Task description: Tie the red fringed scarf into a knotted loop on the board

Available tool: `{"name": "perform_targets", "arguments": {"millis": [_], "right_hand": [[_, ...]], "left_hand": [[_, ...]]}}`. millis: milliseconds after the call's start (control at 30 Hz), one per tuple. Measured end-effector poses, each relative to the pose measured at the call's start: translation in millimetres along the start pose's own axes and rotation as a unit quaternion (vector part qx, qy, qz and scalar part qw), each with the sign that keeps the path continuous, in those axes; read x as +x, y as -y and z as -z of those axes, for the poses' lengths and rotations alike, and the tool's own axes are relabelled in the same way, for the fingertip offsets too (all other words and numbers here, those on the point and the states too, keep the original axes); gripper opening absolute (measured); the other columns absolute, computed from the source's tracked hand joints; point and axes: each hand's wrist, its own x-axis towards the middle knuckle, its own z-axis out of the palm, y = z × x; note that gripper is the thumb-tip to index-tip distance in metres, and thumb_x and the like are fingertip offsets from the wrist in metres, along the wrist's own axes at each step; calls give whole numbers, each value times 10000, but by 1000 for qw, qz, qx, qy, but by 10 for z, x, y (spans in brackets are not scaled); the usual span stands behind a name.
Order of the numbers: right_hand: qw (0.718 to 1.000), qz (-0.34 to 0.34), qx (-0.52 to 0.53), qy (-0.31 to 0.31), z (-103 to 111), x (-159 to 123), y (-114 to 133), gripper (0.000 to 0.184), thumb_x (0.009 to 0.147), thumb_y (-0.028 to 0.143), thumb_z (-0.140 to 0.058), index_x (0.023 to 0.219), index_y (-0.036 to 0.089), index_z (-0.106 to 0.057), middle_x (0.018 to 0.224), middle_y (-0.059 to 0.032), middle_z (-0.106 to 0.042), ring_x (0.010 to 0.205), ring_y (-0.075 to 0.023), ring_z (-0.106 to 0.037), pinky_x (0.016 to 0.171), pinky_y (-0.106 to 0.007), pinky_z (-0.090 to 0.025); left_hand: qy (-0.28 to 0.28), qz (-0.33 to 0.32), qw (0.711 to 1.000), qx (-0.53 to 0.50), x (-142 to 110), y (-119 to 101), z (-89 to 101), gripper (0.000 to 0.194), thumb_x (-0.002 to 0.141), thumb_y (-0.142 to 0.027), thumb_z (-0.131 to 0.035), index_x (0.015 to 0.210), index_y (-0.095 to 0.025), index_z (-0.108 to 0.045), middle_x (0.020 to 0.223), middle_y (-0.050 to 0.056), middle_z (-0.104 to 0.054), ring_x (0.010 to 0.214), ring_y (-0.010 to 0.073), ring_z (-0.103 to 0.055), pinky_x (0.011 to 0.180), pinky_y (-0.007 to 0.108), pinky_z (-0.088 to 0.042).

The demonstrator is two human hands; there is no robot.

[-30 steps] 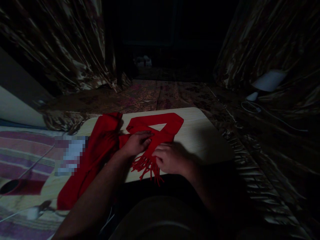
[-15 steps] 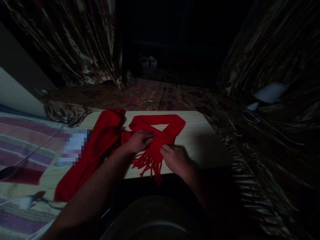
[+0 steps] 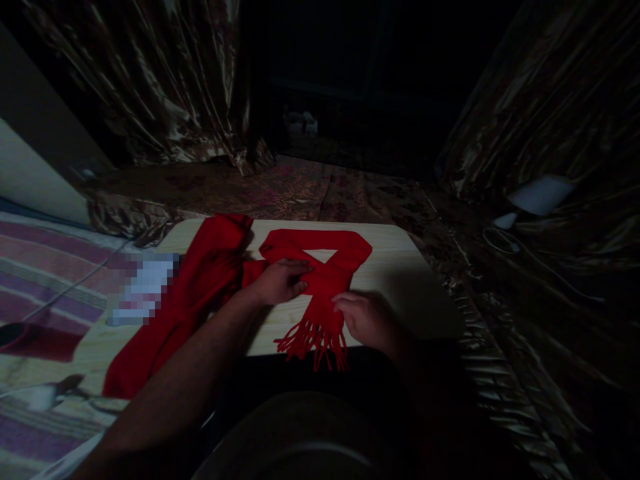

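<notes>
A red fringed scarf (image 3: 345, 257) lies looped on a pale wooden table (image 3: 400, 267), its strips crossing below a triangular gap. My left hand (image 3: 283, 281) rests on the left side of the crossing, fingers stretched out over the cloth. Close to the fringed end, my right hand (image 3: 363, 317) pinches the scarf's right edge between thumb and fingers. The fringe hangs toward the table's near edge. More bunched red cloth (image 3: 175, 320) runs down the table's left side, partly behind my left forearm; a red strip connects it toward the loop.
A blurred-out flat item (image 3: 143, 290) lies left of the red cloth. Striped bedding (image 3: 45, 280) with a cable and a white plug (image 3: 43, 397) is at the left. A white lamp (image 3: 540, 195) with its cord stands at the right. Patterned curtains (image 3: 190, 87) hang behind.
My right hand has drawn the fringed end to the right, so it now hangs straighter below the crossing. My left hand has stayed on the scarf. The view has shifted slightly.
</notes>
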Motion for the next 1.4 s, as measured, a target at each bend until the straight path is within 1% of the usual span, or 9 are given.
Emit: {"name": "perform_targets", "arguments": {"millis": [233,300,400,567,1033,1133,1233,1300,1400], "right_hand": [[996,-35,26,-77,29,48,145,246,847,72,-526,902,207,-724,893,-44,-722,834,-170,-639,798,-269,-460],[998,20,28,-45,36,60,288,209,878,207,-617,1058,214,-723,1066,-65,-718,983,-199,-619,905,-310,-457],[996,77,2,34,6,60,501,518,819,414,-758,1291,238,-637,1283,-82,-647,1153,-255,-542,1011,-395,-419],[990,79,-22,117,-11,52,616,114,927,291,-655,979,208,-714,1039,-52,-701,1008,-204,-582,923,-331,-426],[986,70,66,136,166,-75,327,126,825,330,-756,854,213,-720,827,-5,-698,833,-161,-626,792,-281,-433],[989,53,126,54,142,-15,358,238,867,410,-719,1010,220,-734,939,-23,-726,871,-161,-641,803,-275,-472],[995,9,72,-73,55,86,319,370,939,397,-624,1235,184,-683,1253,-111,-684,1165,-229,-595,1011,-360,-452],[997,-15,6,-70,-29,142,244,560,955,443,-586,1438,161,-543,1509,-148,-508,1402,-282,-426,1163,-456,-331],[998,-35,-46,20,-139,186,94,708,983,516,-505,1578,169,-337,1645,-133,-290,1533,-292,-217,1235,-543,-169]], "left_hand": [[9,6,1000,-3,-7,-10,13,524,865,-416,-621,1324,-169,-673,1338,151,-663,1259,307,-605,1089,478,-463],[9,7,1000,-3,-6,-15,17,525,859,-417,-630,1323,-174,-675,1340,153,-662,1262,306,-604,1089,471,-463],[9,8,1000,2,-7,-21,23,510,862,-420,-626,1317,-197,-684,1337,145,-665,1273,310,-597,1084,470,-466],[26,12,999,16,-2,-44,45,469,877,-411,-601,1292,-217,-704,1357,134,-654,1282,316,-588,1089,477,-456],[37,9,999,27,18,-61,58,476,884,-425,-585,1283,-198,-709,1374,146,-640,1278,303,-594,1100,458,-451],[39,6,999,34,7,-62,54,491,891,-423,-579,1305,-185,-694,1380,163,-631,1292,314,-582,1086,474,-459],[31,7,999,40,-7,-69,40,483,896,-416,-578,1315,-201,-686,1403,160,-614,1276,314,-593,1069,489,-469],[23,6,999,42,-16,-75,28,473,894,-404,-582,1314,-212,-686,1412,151,-610,1262,307,-602,1068,494,-469],[10,8,999,38,-26,-88,17,461,875,-383,-603,1292,-214,-699,1394,140,-625,1226,306,-620,1060,496,-478]]}}
